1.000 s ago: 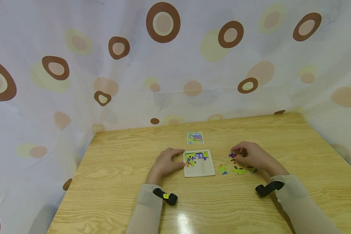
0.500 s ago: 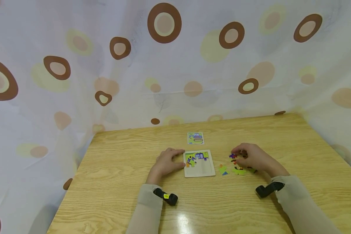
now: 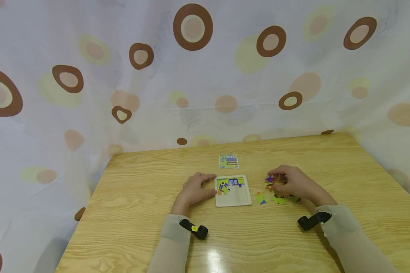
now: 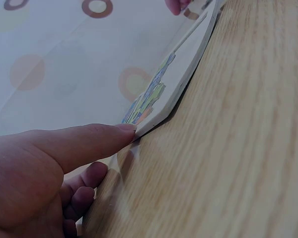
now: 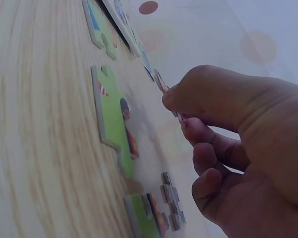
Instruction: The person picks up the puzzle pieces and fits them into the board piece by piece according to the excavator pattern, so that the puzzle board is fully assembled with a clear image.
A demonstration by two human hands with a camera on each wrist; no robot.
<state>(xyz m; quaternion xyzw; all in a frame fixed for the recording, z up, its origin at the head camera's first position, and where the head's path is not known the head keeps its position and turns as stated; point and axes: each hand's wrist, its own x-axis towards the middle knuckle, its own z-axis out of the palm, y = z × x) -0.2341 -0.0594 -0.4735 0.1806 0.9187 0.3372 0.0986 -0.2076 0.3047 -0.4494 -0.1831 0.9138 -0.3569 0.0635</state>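
Observation:
A square wooden puzzle tray (image 3: 245, 199) holds several joined pieces of an excavator picture along its top and left side. My left hand (image 3: 193, 189) touches the tray's left edge with thumb and index finger; in the left wrist view the straight thumb (image 4: 97, 140) lies at a corner. To the right of the tray, my right hand (image 3: 295, 182) pinches a small blue and red puzzle piece (image 3: 269, 179) between thumb and fingers, tilted above the table. Below that hand lie loose green pieces (image 5: 109, 116); the hand partly hides some of them in the head view.
A small picture card (image 3: 229, 161) of an excavator lies behind the tray. A green piece with a blue corner (image 3: 261, 198) sits between the tray and the other loose pieces. The wooden table (image 3: 150, 174) meets a patterned cloth (image 3: 157, 113) at its back.
My right hand has lifted the blue and red puzzle piece slightly and shifted it a little to the left. The left hand and tray have stayed in place.

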